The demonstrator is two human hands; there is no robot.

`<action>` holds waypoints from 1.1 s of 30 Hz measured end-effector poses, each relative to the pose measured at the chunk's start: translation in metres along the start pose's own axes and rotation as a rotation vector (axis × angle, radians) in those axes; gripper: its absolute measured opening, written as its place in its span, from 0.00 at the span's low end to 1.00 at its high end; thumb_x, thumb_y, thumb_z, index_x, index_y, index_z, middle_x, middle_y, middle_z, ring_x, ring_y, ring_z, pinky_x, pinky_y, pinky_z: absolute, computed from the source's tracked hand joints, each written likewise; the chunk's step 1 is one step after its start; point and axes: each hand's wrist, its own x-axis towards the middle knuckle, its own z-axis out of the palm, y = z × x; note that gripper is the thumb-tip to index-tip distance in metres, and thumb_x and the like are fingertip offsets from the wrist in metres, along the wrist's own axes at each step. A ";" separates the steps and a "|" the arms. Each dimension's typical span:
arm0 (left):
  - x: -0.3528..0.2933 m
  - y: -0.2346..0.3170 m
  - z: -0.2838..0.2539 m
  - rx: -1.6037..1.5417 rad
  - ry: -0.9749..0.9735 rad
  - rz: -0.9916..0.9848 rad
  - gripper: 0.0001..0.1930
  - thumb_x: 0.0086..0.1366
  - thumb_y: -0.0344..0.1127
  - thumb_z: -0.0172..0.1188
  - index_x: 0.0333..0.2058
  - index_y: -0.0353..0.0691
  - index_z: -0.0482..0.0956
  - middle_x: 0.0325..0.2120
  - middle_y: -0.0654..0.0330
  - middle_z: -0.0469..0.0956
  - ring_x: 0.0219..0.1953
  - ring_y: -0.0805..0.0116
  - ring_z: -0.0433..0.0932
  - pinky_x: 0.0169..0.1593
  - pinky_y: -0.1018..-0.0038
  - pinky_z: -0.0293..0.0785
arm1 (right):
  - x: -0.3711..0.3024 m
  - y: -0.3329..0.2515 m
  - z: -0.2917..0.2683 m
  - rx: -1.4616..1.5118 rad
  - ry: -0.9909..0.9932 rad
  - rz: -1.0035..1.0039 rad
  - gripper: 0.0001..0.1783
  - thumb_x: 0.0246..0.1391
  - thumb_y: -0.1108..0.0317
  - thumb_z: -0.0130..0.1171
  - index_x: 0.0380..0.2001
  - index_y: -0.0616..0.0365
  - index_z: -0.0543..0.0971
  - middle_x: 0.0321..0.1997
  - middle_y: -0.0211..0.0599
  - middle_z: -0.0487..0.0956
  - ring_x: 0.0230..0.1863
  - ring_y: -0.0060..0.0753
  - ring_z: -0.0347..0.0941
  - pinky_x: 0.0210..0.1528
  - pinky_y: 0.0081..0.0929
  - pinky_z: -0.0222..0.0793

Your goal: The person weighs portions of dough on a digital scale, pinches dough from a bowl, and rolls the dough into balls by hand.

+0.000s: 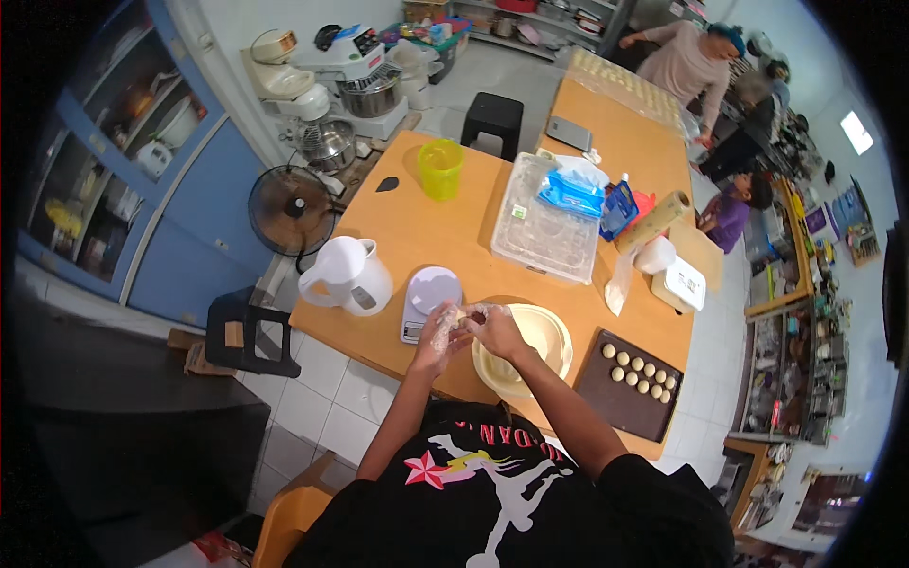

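Note:
My left hand (441, 339), dusted white, and my right hand (498, 331) meet in front of me, their fingers closed around a small pale piece of dough (461, 319) that they mostly hide. Beneath the right hand and forearm is a cream bowl (562, 333); its contents are hard to make out. A white kitchen scale (435, 285) with a round plate stands just beyond the left hand. To the right, a dark baking tray (615, 407) carries several round dough balls (636, 363) in two rows.
A white electric kettle (356, 276) and a yellow-green cup (440, 170) stand left on the table. Beyond the bowl are a clear plastic box (542, 237), a blue wipes pack (572, 195) and a white tub (679, 285). People work at the far right end; a fan (292, 210) stands left.

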 end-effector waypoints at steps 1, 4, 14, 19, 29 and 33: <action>0.004 -0.003 0.002 0.029 -0.178 -0.025 0.22 0.66 0.40 0.57 0.57 0.45 0.64 0.35 0.59 0.78 0.31 0.70 0.78 0.37 0.71 0.79 | -0.007 0.004 -0.006 0.005 0.022 0.014 0.14 0.52 0.65 0.60 0.37 0.64 0.80 0.32 0.48 0.81 0.34 0.39 0.79 0.40 0.32 0.73; 0.016 -0.016 0.014 0.152 -0.284 -0.022 0.19 0.65 0.35 0.59 0.53 0.40 0.68 0.34 0.58 0.79 0.28 0.70 0.79 0.34 0.76 0.80 | -0.025 0.020 -0.018 -0.101 0.128 -0.067 0.12 0.53 0.64 0.59 0.35 0.63 0.81 0.29 0.51 0.80 0.30 0.49 0.77 0.35 0.37 0.71; 0.038 -0.033 0.040 0.223 -0.516 -0.169 0.10 0.63 0.36 0.59 0.32 0.42 0.66 0.24 0.61 0.76 0.20 0.72 0.76 0.22 0.76 0.74 | -0.067 0.043 -0.037 0.021 0.248 0.072 0.11 0.53 0.65 0.59 0.33 0.63 0.82 0.29 0.51 0.80 0.31 0.46 0.78 0.36 0.35 0.71; 0.039 -0.045 0.042 0.263 -0.434 -0.199 0.08 0.64 0.35 0.58 0.31 0.44 0.67 0.22 0.64 0.74 0.17 0.73 0.72 0.21 0.77 0.71 | -0.068 0.066 -0.027 0.268 0.288 0.194 0.13 0.54 0.61 0.58 0.35 0.60 0.83 0.27 0.41 0.82 0.27 0.30 0.78 0.34 0.29 0.71; 0.039 -0.048 0.034 0.207 -0.453 -0.166 0.07 0.63 0.32 0.58 0.30 0.45 0.67 0.25 0.62 0.75 0.26 0.74 0.75 0.26 0.80 0.69 | -0.053 0.080 -0.024 0.020 0.343 0.029 0.12 0.55 0.65 0.59 0.34 0.64 0.81 0.31 0.45 0.82 0.29 0.36 0.79 0.38 0.30 0.73; 0.042 -0.042 0.036 0.355 -0.402 -0.070 0.07 0.62 0.32 0.58 0.31 0.45 0.68 0.26 0.62 0.75 0.25 0.75 0.74 0.26 0.80 0.69 | -0.048 0.074 -0.028 0.039 0.249 0.198 0.12 0.53 0.64 0.60 0.33 0.62 0.81 0.34 0.48 0.82 0.34 0.42 0.79 0.40 0.34 0.73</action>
